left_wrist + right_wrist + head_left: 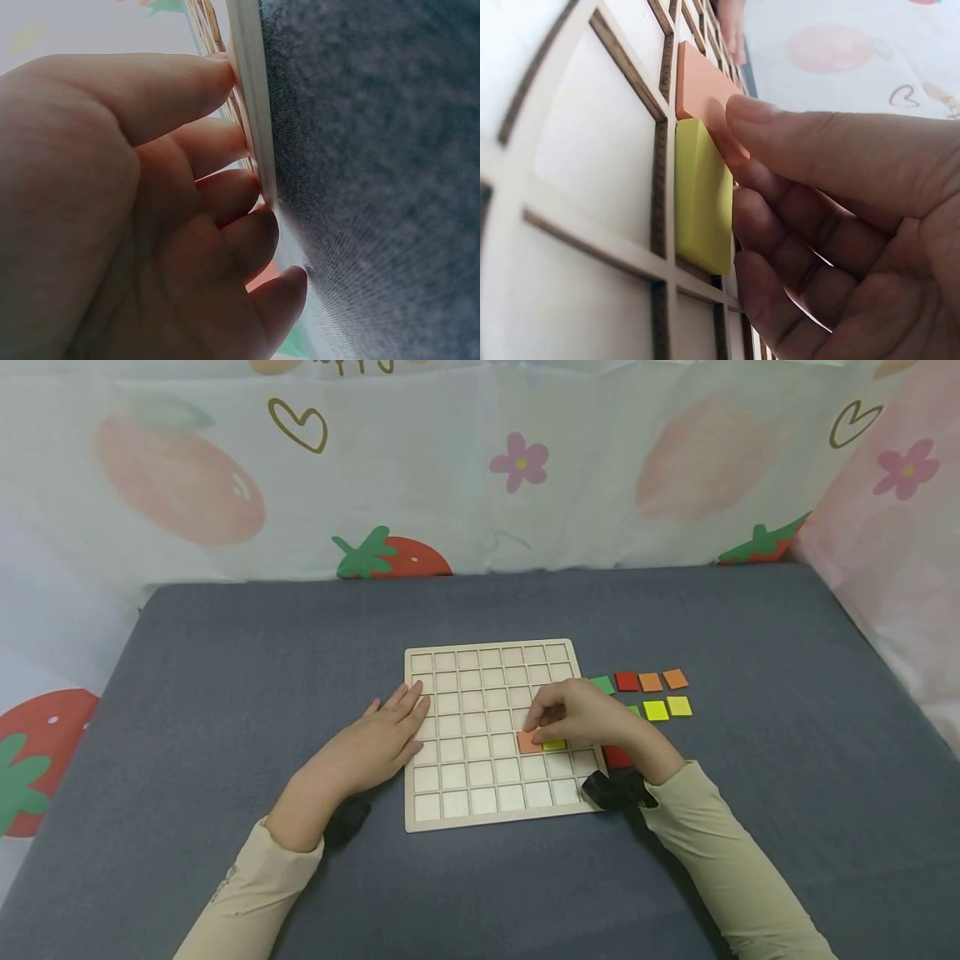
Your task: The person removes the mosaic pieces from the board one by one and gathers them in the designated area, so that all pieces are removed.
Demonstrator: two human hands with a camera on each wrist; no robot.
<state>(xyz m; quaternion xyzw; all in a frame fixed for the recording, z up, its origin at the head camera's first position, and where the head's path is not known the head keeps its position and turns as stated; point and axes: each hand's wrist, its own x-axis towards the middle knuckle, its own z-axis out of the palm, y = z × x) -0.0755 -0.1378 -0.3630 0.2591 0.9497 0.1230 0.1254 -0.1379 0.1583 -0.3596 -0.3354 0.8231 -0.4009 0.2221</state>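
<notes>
A pale wooden grid board lies on the grey tablecloth, divided into square cells. My left hand rests on its left edge with fingers spread; in the left wrist view the fingertips line up along the board's side. Over the board's right half, my right hand pinches an orange square tile between thumb and fingers. That tile sits at a cell, right beside a yellow tile in the neighbouring cell. My right fingers partly cover both tiles in the head view.
Right of the board lie loose tiles: a red one, orange ones, yellow ones and green ones, some partly behind my right hand. Another red tile lies near my right wrist. A fruit-printed cloth hangs behind the table.
</notes>
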